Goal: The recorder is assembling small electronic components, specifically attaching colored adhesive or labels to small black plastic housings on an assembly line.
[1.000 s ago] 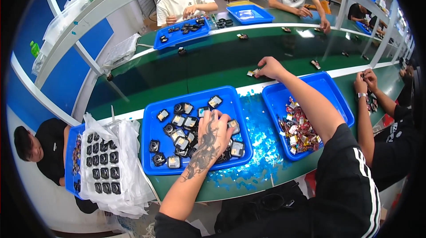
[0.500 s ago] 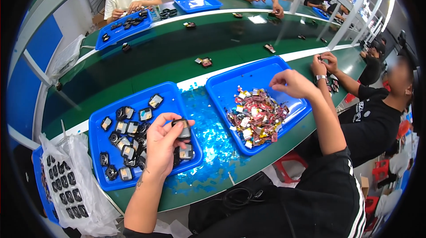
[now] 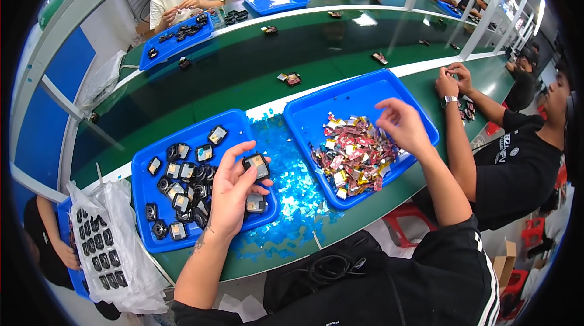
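Observation:
In my left hand is a small black device casing, gripped between thumb and fingers with its grey-and-tan face showing. That hand is above the right edge of a blue tray, which holds several similar black casings. My right hand hovers over the right side of a second blue tray, fingers bent and apart, nothing visible in them. Below and left of it lies a heap of small red, yellow and silver electronic parts.
Blue film scraps cover the bench between the trays. Beyond runs a green conveyor carrying scattered parts. At the left, a white plastic-wrapped tray holds rows of black casings. A co-worker sits close on the right; others work across the conveyor.
My left hand has opened its grip somewhat and turned the casing's face more into view. My right hand has shifted slightly right, its fingers more spread. An arm now shows at the left edge.

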`<act>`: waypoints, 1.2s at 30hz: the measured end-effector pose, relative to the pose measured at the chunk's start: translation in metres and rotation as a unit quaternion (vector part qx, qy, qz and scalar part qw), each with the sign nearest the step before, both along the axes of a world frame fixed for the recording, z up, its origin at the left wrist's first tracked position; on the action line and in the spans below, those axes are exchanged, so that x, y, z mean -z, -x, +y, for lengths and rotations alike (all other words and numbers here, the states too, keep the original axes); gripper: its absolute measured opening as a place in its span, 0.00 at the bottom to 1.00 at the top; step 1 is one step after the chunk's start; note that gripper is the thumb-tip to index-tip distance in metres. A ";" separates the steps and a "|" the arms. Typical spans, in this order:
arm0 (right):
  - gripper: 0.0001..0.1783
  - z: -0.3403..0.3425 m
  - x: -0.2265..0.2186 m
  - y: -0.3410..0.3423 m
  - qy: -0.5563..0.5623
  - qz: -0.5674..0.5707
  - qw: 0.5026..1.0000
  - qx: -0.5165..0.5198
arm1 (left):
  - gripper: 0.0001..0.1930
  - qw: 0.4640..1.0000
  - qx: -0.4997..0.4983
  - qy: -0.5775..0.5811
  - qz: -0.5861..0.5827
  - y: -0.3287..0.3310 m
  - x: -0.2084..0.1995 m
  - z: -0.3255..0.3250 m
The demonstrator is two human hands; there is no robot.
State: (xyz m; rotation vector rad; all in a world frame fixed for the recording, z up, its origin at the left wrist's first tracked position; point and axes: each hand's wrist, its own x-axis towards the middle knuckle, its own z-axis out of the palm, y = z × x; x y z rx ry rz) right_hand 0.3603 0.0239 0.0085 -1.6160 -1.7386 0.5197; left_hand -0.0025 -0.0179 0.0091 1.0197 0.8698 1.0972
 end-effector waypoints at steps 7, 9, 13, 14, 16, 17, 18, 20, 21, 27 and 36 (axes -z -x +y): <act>0.19 -0.033 -0.041 0.053 -0.034 0.159 0.983 -0.082 | 0.13 0.981 0.001 -0.117 0.157 0.000 -0.002 -0.001; 0.19 -0.044 -0.049 0.081 0.054 0.260 0.949 -0.168 | 0.14 0.967 0.014 -0.189 0.172 -0.004 0.003 -0.003; 0.20 -0.044 -0.045 0.126 0.151 0.343 0.897 -0.235 | 0.13 0.956 0.087 -0.205 0.192 -0.014 -0.003 -0.010; 0.20 -0.043 -0.041 0.134 0.163 0.351 0.889 -0.244 | 0.13 0.957 0.100 -0.206 0.176 -0.013 -0.001 -0.012; 0.18 -0.041 -0.032 0.142 0.157 0.339 0.893 -0.250 | 0.10 0.962 0.091 -0.199 0.166 -0.016 0.001 -0.015; 0.17 -0.040 -0.030 0.144 0.158 0.352 0.889 -0.245 | 0.09 0.965 0.074 -0.190 0.162 -0.015 0.002 -0.015; 0.15 -0.040 -0.027 0.146 0.160 0.365 0.886 -0.238 | 0.09 0.969 0.059 -0.180 0.159 -0.015 0.004 -0.015; 0.11 -0.041 -0.024 0.148 0.155 0.383 0.881 -0.229 | 0.09 0.968 0.053 -0.188 0.156 -0.014 0.006 -0.016; 0.10 -0.040 -0.020 0.148 0.157 0.381 0.881 -0.234 | 0.09 0.969 0.045 -0.188 0.151 -0.014 0.007 -0.018; 0.06 -0.042 -0.021 0.147 0.171 0.382 0.875 -0.244 | 0.09 0.973 0.055 -0.186 0.125 -0.017 0.005 -0.020; 0.06 -0.049 -0.021 0.156 0.037 0.171 0.957 -0.230 | 0.06 0.972 0.023 -0.159 0.169 -0.019 0.009 -0.019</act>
